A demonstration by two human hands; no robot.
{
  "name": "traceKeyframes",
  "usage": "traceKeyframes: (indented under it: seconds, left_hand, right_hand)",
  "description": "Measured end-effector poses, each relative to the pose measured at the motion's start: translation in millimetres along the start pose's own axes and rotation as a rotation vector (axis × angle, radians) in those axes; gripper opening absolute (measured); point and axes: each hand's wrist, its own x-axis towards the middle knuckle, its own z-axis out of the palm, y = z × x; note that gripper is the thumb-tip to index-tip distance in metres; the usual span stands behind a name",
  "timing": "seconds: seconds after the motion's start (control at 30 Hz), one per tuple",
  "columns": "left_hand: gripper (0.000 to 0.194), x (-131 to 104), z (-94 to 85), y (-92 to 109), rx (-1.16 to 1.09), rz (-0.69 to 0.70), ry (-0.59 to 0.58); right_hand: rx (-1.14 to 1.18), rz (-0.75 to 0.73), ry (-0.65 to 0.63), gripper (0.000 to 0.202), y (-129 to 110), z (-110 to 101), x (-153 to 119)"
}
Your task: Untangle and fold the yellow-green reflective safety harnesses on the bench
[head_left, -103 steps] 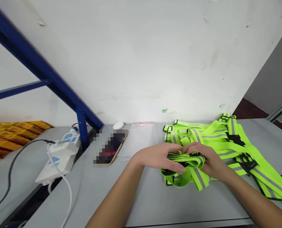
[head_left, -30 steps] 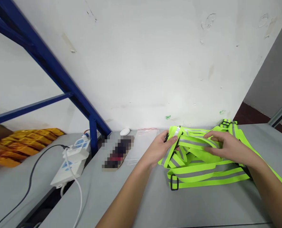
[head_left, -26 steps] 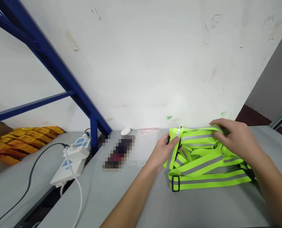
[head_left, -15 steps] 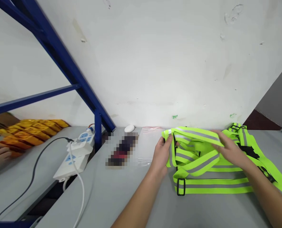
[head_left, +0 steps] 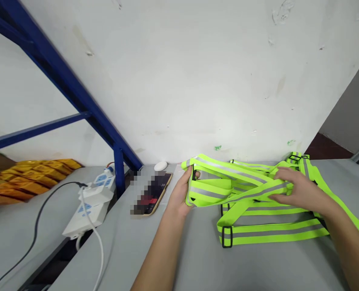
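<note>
Neon-yellow straps with grey stripes, the webbing of a reflective vest, stretch between my two hands above the table. My left hand is closed around their folded left end, beside a black fitting. At the right, the fingers and thumb of my right hand curve around the other end of the same straps. Under and behind lie more reflective straps of the same kind, flat on the table, with a black slide buckle at the near left corner. My right palm and part of the pile are hidden.
A phone, partly pixelated, and a white round object lie left of my left hand. Further left are a white power strip with cables, a blue metal frame and yellow-orange packets. A white wall stands behind.
My left hand has moved left in view with its end of the straps, which are drawn out longer. My right hand's grip has shifted. Another person's hand at far left is gone from view.
</note>
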Motion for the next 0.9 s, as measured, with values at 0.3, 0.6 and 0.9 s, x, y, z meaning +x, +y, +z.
traceKeyframes:
  seconds: [0.3, 0.6, 0.9]
  left_hand:
    - [0.026, 10, -5.7, -21, 0.204, 0.122, 0.022]
    - [0.032, 21, -17.1, -19, 0.721, 0.468, 0.174]
    - [0.022, 15, -12.8, -3, 0.882, 0.405, 0.27]
  right_hand:
    - [-0.364, 0.109, 0.867, 0.035, 17, -23, -5]
    - [0.071, 0.382, -0.176, 0.027, 76, 1, -17]
    - [0.003, 0.421, -0.193, 0.061, 60, -5, -9]
